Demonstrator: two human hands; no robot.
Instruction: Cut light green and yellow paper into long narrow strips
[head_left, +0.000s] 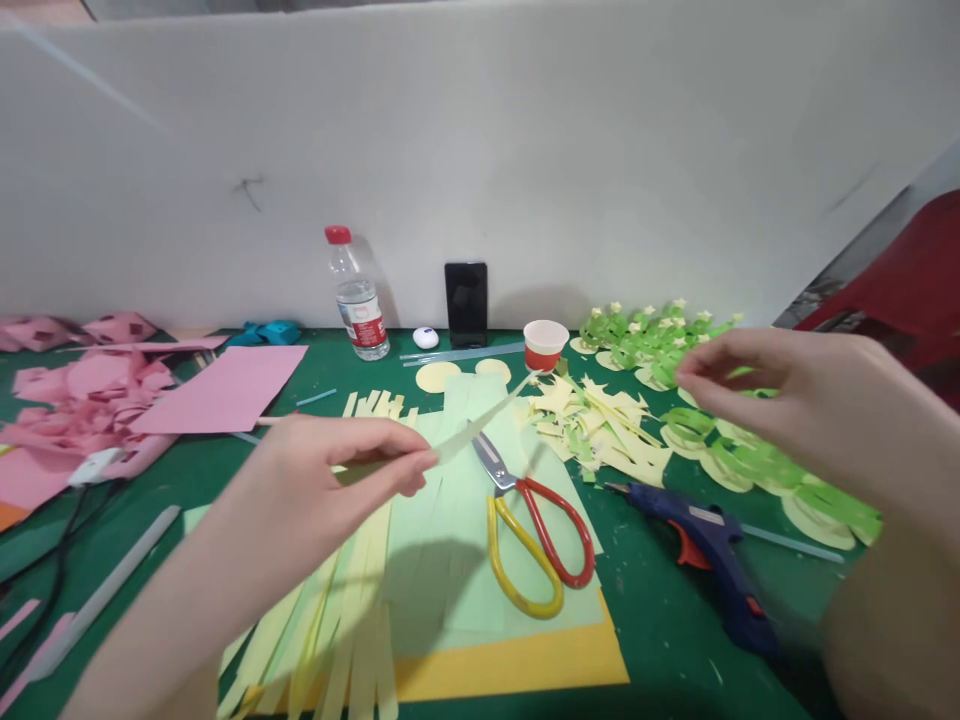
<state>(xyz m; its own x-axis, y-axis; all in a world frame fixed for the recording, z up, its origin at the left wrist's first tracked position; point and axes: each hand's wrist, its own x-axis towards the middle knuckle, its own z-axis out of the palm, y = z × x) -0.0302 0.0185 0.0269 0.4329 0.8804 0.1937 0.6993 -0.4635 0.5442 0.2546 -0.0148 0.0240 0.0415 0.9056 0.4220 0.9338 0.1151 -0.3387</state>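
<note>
1. A pale green paper strip (484,420) is in the air above the middle of the bench (660,610); its long axis slants from the left fingertips away to the right, toward the bench's far edge, with the free end appearing just in front of the paper cup (545,352)
2. The left hand (326,465) pinches the strip's near end between thumb and fingers, so it is much the nearer hand
3. The right hand (806,390) is well apart from the left, above the bench's right side; the strip lies to its left, and its free end points across toward that hand without reaching it. The right thumb and forefinger curl toward each other; whether their tips meet, I cannot tell
4. Beneath the strip, scissors (504,483) lie on light green paper (427,570), tips toward the far edge, handles toward the near edge
5. Between the scissors and the right hand are paper scraps (600,430); a glue gun (712,540) lies nearer the near edge, its nozzle pointing left
6. Green paper loops (750,455) spread along the bench's right side, running toward the far edge
</note>
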